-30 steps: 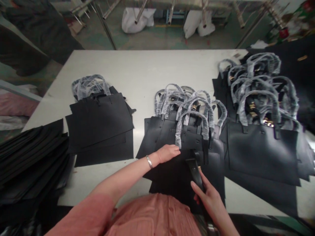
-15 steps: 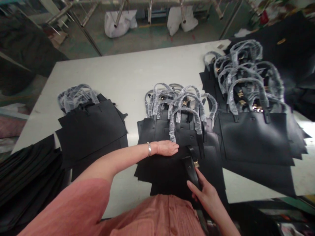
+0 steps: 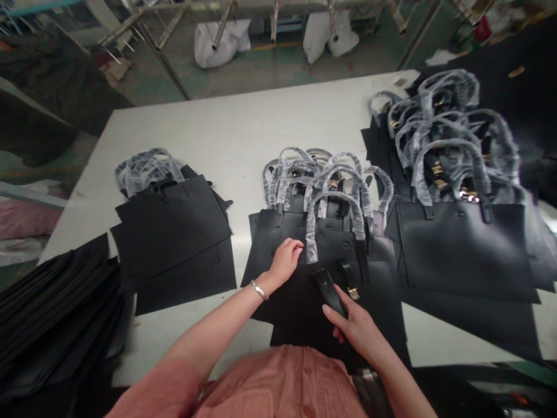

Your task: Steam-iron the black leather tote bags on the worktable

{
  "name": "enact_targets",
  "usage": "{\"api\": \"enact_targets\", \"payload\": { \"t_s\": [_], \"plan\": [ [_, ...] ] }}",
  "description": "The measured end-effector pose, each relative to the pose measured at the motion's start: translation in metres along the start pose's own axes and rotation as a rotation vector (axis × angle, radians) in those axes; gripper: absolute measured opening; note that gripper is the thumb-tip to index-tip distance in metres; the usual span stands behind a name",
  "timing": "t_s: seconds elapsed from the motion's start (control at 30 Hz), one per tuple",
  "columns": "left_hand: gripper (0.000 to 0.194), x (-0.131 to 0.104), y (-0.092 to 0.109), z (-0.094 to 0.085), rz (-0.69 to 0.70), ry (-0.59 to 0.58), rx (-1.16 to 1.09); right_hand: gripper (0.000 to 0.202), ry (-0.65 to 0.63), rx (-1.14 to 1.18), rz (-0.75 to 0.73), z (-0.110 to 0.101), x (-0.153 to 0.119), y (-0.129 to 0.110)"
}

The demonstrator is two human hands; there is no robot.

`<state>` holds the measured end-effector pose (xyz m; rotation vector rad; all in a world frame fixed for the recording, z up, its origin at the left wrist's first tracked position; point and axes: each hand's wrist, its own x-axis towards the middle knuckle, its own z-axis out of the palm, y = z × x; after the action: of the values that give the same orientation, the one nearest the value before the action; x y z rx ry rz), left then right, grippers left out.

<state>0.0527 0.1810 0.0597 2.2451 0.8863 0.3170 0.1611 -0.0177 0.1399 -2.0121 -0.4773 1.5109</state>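
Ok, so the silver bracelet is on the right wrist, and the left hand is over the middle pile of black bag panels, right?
No: the head view shows the silver bracelet on the left wrist. The left hand is indeed over the middle pile of black bag panels.

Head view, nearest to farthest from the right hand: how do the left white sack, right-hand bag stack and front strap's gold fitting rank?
1. Gold fitting, just beyond the right hand.
2. Right-hand bag stack, on the right of the table.
3. Left white sack, past its far edge.
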Motion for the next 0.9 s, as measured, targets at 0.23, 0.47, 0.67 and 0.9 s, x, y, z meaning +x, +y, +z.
{"api": "enact_targets", "payload": {
  "t_s": [0.23,0.47,0.67,0.9],
  "plan": [
    [0.054,-0.058,-0.017,-0.012,-0.254,0.052,-0.129,0.078,0.189,-0.086,-0.159,0.004,0.018,-0.018],
    [0.050,-0.076,-0.020,-0.004,-0.478,0.160,-0.366,0.076,-0.116,-0.154,-0.098,0.022,0.020,-0.032],
    [0.047,-0.087,-0.019,-0.001,-0.589,0.192,-0.447,0.075,-0.127,-0.367,-0.118,0.048,0.042,-0.059],
    [0.045,-0.089,-0.021,0.003,-0.587,0.216,-0.492,0.074,-0.138,-0.465,-0.137,0.051,0.034,-0.066]
  ]
}}
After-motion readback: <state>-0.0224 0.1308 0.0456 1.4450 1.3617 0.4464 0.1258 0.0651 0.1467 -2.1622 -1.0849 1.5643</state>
